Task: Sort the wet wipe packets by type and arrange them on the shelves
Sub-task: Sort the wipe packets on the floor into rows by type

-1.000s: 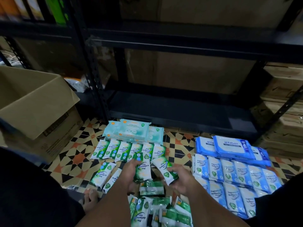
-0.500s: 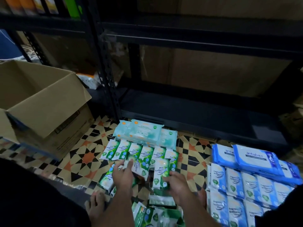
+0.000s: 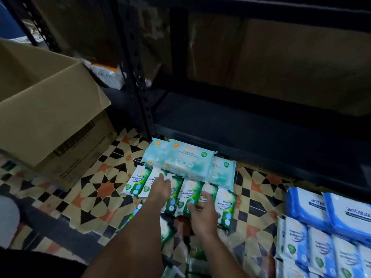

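While the bottom shelf (image 3: 251, 125) of the black rack stands bare, we note that sorting is well along but shelving is not begun, as far as the head view shows. Green pine packets (image 3: 188, 192) lie in a tidy row on the patterned floor (image 3: 96, 189), just in front of the shelf edge. Pale teal packs (image 3: 180, 159) sit stacked behind that row, touching it. Blue antabax packs (image 3: 329, 209) and blue-and-white packets (image 3: 319, 249) form their own group to the right, well apart from the green. More green packets lie loose below the row, near our forearms, partly hidden; we judge these still need placing. A cardboard box (image 3: 50, 121) stands open at left.

Hands: both arms reach forward and down over the green row. Our left hand (image 3: 161, 187) lies with fingers extended, fingertips resting on the upper part of a packet near the left end of the row; it looks flat and pressing, not gripping. Our right hand (image 3: 201, 211) sits lower, fingers loosely bent over the bottom edges of packets toward the right of the row. Blur hides whether it pinches one or merely nudges it, so we cannot tell.

Judgement: we are squaring up the green row; moving every group onto the shelves remains.
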The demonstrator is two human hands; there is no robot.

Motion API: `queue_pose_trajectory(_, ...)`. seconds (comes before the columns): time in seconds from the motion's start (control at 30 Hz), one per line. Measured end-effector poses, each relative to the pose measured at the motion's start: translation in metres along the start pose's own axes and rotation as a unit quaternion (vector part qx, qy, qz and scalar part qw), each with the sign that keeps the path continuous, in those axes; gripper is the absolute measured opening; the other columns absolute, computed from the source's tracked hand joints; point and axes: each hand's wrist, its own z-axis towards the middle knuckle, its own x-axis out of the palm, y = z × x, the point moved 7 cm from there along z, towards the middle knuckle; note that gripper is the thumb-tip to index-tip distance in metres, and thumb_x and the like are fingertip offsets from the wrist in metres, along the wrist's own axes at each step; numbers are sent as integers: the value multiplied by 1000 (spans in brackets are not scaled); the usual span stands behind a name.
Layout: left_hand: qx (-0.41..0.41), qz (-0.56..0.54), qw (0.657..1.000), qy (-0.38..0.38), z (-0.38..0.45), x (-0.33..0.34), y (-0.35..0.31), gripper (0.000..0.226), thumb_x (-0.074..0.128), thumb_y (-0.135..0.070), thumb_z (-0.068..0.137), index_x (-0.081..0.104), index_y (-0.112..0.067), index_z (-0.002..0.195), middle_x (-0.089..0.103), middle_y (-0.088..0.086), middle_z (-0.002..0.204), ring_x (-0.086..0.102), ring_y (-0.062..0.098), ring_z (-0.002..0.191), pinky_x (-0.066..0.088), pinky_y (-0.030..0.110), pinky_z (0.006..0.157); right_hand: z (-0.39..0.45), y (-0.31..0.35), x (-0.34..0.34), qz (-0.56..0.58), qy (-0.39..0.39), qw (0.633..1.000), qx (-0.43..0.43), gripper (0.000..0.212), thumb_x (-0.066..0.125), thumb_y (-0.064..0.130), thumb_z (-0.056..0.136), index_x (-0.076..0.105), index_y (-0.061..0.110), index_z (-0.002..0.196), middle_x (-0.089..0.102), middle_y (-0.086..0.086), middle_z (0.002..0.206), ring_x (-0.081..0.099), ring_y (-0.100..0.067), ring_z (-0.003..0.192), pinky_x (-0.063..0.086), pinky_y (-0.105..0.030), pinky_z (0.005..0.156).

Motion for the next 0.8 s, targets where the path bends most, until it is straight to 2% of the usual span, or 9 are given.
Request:
queue_pose_trajectory(0.07,0,9,1000,-9,16,3,1,48,34,-9,106,34,-1,152,34,35,152,45,44,134,43,47,105,3,4,5,-8,-3,1000,-28,50,69,21,95,45,30,137,68,0,98,65,-13,82,49,-26,67)
queue_pose_trajectory(0.1,12,16,1000,-15,19,3,-1,51,35,-9,104,32,-4,155,39,38,146,54,47,122,49,52,94,4,6,7,-28,-5,999,-42,50,71,25,94,46,33,136,68,-3,106,65,-17,91,50,-29,74)
queue_pose_trajectory(0.17,45,63,996,-40,24,2,-3,54,40,-11,104,31,-6,156,49,38,138,63,39,91,51,40,67,7,8,14,-89,3,993,-71,57,74,36,90,48,29,141,62,-4,124,59,-21,113,48,-31,91)
queue_pose_trajectory(0.2,57,77,994,-59,23,0,-2,51,44,-12,104,35,-5,154,56,35,132,64,34,87,48,36,65,7,8,17,-123,15,989,-86,64,76,40,88,48,26,144,56,-2,132,54,-20,122,44,-30,97)
queue_pose_trajectory(0.33,116,128,979,-108,25,-4,4,47,57,-18,102,49,-3,146,61,21,121,61,32,109,48,38,86,6,12,20,-286,47,946,-144,70,72,40,88,44,25,151,36,1,147,41,-18,136,38,-27,108)
queue_pose_trajectory(0.47,121,103,982,-101,17,-5,0,44,55,-9,102,50,-6,146,62,19,127,64,28,106,41,26,77,5,11,21,-407,26,887,-218,58,66,46,89,53,30,142,46,0,133,48,-22,121,45,-35,98)
queue_pose_trajectory(0.6,133,72,983,-103,13,-8,1,43,58,-8,101,53,-10,144,66,17,124,65,22,100,41,22,77,6,5,21,-483,-16,842,-238,58,84,57,64,70,31,113,60,-4,117,51,-30,108,47,-48,82)
queue_pose_trajectory(0.7,147,77,982,-96,12,-5,0,42,57,-8,101,55,-12,143,67,15,128,66,20,108,40,19,76,9,-8,20,-499,-28,844,-196,56,85,62,61,72,40,111,59,-12,134,43,-45,128,19,-71,103)
queue_pose_trajectory(0.8,182,93,975,-84,5,-1,-2,44,57,-16,103,51,-12,147,63,14,135,64,23,116,42,23,80,11,-9,19,-484,6,863,-144,53,60,68,86,52,53,137,22,-11,165,3,-53,149,-22,-72,101)
